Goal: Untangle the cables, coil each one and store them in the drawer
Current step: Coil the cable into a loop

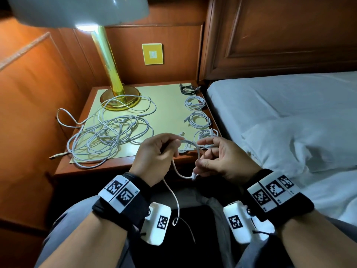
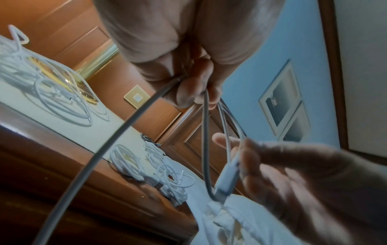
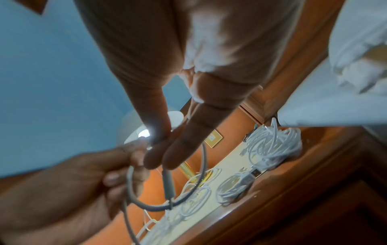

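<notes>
Head view shows both hands in front of the near edge of the nightstand (image 1: 90, 167), working on one white cable (image 1: 174, 167). The left hand (image 1: 154, 153) has its fingers curled round a few small loops of it, and the rest of the cable hangs down from that hand toward the lap. The right hand (image 1: 222, 159) pinches the plug end (image 1: 193, 176), low and just beside the left hand, so the short free piece runs up from the plug to the loops. I think the next move is to bring that end up and round the loops, and the right hand is the one to do it. Four coiled cables (image 1: 199, 119) lie along the right edge of the nightstand, and the tangled pile (image 1: 108, 136) sits near its left edge. No drawer shows. Left wrist view shows the plug (image 2: 227, 175) up close between the right fingertips, which the head view shows only small. Right wrist view shows the loop (image 3: 167, 190) hanging under both hands.
</notes>
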